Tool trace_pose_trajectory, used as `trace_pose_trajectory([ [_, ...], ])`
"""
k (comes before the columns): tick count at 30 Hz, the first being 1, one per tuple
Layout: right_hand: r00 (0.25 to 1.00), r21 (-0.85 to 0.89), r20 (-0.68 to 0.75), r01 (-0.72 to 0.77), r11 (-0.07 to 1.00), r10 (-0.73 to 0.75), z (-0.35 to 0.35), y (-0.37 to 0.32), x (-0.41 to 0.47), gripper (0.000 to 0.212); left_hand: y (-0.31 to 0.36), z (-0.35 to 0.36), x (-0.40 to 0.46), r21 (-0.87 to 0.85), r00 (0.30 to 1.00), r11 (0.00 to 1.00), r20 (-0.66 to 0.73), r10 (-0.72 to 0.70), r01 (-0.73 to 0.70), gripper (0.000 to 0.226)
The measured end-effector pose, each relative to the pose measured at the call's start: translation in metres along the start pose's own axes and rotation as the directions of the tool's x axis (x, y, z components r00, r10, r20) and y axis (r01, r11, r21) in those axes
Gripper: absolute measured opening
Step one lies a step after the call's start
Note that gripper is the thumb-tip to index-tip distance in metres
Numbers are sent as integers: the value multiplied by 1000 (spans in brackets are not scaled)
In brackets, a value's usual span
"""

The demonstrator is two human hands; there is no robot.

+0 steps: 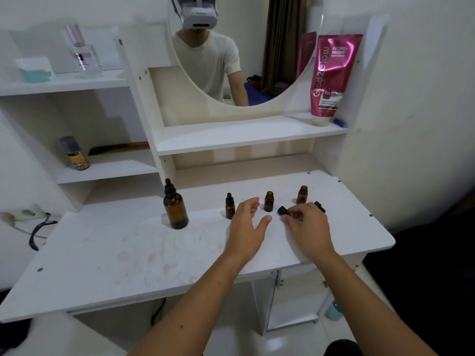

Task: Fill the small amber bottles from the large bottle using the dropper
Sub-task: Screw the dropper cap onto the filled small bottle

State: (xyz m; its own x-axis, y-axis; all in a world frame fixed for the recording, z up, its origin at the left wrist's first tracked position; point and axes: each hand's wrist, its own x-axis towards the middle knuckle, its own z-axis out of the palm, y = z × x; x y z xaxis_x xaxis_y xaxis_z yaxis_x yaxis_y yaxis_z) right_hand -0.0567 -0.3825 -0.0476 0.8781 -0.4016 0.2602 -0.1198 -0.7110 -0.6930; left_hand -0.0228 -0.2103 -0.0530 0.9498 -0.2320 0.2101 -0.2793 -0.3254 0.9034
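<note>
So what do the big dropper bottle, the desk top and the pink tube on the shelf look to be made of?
Large bottle: amber, see-through and glossy, probably glass; its black dropper top looks like rubber or plastic. Desk top: matte white laminated board, with screw heads showing and faint pinkish stains. Pink tube: shiny, slightly creased, probably soft plastic.

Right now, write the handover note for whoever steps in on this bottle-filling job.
Left hand: open, empty, hovering over the desk.
Right hand: fingers closed on a black cap.
Large bottle: left, upright, dropper still in.
Small bottles: left one capped; middle one and right one uncapped. Second cap lies behind the right hand.
Done: two opened. Left: open the third, fill all. Fill levels unclear.
</note>
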Motion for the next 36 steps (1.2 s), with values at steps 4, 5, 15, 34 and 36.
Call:
trace_pose_trajectory([
  [4,995,73,-100,-13,997,20,-3,1,-8,16,-1,12,16,22,1000,1000,-26,5,-4,55],
  [5,991,107,-130,-18,994,32,-4,2,-10,15,-1,14,20,21,999,1000,-34,6,-5,55],
  [15,985,480,-170,69,875,15,-28,-8,1,22,-3,25,37,5,994,999,-101,47,-46,27],
  [34,857,38,-3,515,856,-515,-24,-41,49,26,-6,22,37,-43,996,997,-77,55,-58,21],
  [36,867,21,60,495,869,-495,-20,-42,51,26,-7,22,37,-45,995,997,-77,61,-65,19],
])
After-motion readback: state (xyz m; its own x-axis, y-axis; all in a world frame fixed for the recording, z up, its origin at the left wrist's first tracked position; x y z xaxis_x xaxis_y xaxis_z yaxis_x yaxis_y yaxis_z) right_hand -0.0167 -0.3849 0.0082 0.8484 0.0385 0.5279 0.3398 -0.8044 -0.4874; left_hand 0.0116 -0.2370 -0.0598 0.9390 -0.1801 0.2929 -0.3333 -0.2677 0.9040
